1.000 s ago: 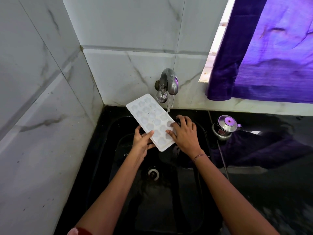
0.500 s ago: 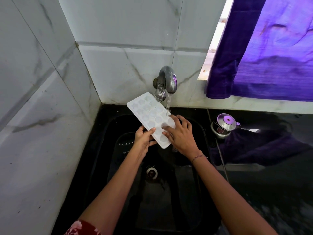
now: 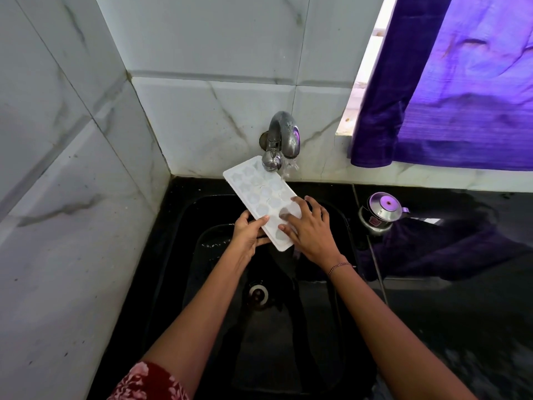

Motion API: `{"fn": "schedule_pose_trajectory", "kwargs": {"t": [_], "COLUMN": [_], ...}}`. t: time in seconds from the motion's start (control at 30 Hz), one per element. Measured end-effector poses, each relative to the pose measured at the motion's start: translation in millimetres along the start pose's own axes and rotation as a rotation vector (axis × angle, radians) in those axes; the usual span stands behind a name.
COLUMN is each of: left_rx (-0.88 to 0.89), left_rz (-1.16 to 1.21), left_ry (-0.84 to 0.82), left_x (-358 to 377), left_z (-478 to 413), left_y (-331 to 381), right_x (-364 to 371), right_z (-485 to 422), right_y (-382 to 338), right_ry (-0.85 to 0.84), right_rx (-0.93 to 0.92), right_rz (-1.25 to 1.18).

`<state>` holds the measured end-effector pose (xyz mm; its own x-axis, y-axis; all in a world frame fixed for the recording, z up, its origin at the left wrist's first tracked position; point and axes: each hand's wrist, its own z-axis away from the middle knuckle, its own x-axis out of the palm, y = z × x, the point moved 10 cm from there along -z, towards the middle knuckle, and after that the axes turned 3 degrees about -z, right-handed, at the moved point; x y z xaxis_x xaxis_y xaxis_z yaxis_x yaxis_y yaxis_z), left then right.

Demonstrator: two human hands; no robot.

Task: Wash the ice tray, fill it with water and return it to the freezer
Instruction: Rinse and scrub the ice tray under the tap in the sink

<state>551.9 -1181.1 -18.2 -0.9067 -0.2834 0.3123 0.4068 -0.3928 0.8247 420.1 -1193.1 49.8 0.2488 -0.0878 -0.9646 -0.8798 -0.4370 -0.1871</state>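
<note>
A white ice tray point(image 3: 255, 187) with several round cells is held tilted over the black sink point(image 3: 199, 278), its far end under the metal tap point(image 3: 281, 141). Water runs from the tap onto the tray's right edge. My left hand point(image 3: 248, 232) grips the tray's near left edge, thumb on top. My right hand point(image 3: 308, 228) lies flat on the tray's near right part, fingers spread over the cells.
White marble-look tiles form the wall behind and on the left. A steel lidded pot point(image 3: 380, 212) stands on the black counter right of the sink. A purple curtain point(image 3: 450, 82) hangs at the upper right. The drain point(image 3: 258, 293) sits mid-sink.
My right hand has slid from the tray's right edge onto its top face and rubs over the cells. The tray stays under the running tap in my left hand.
</note>
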Motion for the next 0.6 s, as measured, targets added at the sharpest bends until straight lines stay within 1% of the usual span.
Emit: {"fn": "schedule_pose_trajectory", "kwargs": {"t": [0.1, 0.27, 0.33, 0.43, 0.53, 0.6], "left_rx": [-0.019, -0.03, -0.032, -0.05, -0.055, -0.053], "left_rz": [-0.014, 0.057, 0.071, 0.104, 0.149, 0.165], "left_ry": [-0.006, 0.018, 0.018, 0.006, -0.003, -0.013], "left_x": [3.5, 3.5, 4.3, 11.0, 17.2, 21.0], "left_z": [-1.9, -7.3, -8.6, -6.1, -5.9, -6.3], "left_y": [-4.3, -6.2, -7.0, -6.7, -4.0, -1.9], "right_x": [-5.3, -0.8, 0.2, -1.9, 0.8, -2.4], "right_z": [1.4, 7.4, 6.4, 2.8, 1.0, -0.7], "right_y": [1.3, -6.8, -5.6, -7.0, -6.4, -2.5], "right_ry": [0.034, 0.034, 0.037, 0.087, 0.079, 0.097], "right_rx": [-0.01, -0.085, -0.07, -0.066, -0.094, -0.078], "right_rz": [-0.016, -0.01, -0.002, 0.033, 0.025, 0.035]}}
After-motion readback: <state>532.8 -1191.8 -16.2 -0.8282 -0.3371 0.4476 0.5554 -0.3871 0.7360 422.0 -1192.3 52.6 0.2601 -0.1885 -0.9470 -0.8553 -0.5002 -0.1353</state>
